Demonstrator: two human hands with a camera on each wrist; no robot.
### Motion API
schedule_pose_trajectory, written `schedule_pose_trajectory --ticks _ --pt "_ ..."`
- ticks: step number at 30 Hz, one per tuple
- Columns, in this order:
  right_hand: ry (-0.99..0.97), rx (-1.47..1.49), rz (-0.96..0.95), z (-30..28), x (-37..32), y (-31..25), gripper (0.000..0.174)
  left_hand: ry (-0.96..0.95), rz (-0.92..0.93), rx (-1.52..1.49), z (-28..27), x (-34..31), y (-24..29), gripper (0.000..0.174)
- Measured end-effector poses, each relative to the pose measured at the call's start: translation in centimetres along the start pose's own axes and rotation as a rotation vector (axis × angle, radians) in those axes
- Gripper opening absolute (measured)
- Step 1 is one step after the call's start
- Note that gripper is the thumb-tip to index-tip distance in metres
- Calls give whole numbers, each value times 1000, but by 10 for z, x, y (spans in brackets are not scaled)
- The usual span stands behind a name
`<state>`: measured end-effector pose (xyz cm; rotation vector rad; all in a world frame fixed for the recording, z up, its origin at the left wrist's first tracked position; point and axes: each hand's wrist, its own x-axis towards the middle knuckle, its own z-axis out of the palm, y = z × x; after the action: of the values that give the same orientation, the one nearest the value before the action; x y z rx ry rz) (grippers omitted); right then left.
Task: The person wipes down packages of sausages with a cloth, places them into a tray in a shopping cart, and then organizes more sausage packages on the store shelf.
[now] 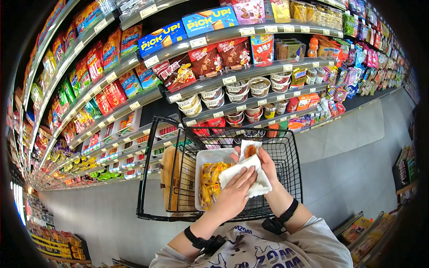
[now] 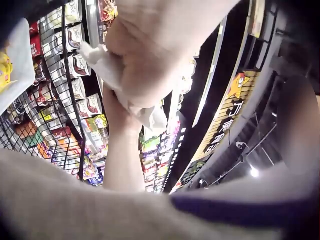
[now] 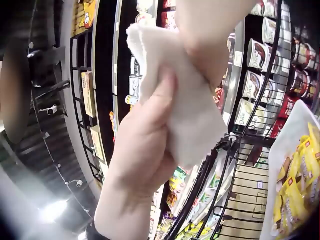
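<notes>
1. Evidently the thing in hand is a white paper (image 1: 258, 184), folded or layered, held above the black wire cart (image 1: 290, 169); it looks like tissue, though thin cloth cannot be ruled out.

2. The left hand (image 1: 237, 184) grasps it over the cart, fingers laid across the top, thumb against the other face. The right hand (image 1: 267, 164), also above the cart and nearer its far side, grips the paper from beneath and along the edge.

3. A brown patch (image 1: 250, 151) shows between the paper's layers, over the far part of the cart. Whether it is food or a smear, I cannot tell.

4. I judge the paper feather-light and limp: it should fold under slight pressure and droop wherever unsupported. It probably grips well dry but tears easily if damp or greasy.

5. The best hold is likely the doubled, clean part, pinched broadly between thumb and flat fingers, with a palm underneath. Loose corners offer little support, and the brown patch may be slippery or soft, so fingertips are better kept off it.

6. Inside the cart, below the left hand, a white tray (image 1: 213, 156) holds yellow packets (image 1: 213, 176); anything dropping from the paper could land there.
</notes>
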<state>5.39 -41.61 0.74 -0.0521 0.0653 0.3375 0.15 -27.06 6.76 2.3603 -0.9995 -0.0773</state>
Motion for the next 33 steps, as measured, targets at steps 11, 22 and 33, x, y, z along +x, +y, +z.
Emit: schedule_pose_trajectory --ticks 11,22,33 --pt "-5 -310 12 23 -12 2 50 454 -610 -409 -72 -28 -27 34" --pt "279 -277 11 52 -27 33 60 253 -183 -156 -5 -8 3 78" --pt "-11 -708 -120 49 -28 38 72 517 -390 -480 7 -28 -25 35"
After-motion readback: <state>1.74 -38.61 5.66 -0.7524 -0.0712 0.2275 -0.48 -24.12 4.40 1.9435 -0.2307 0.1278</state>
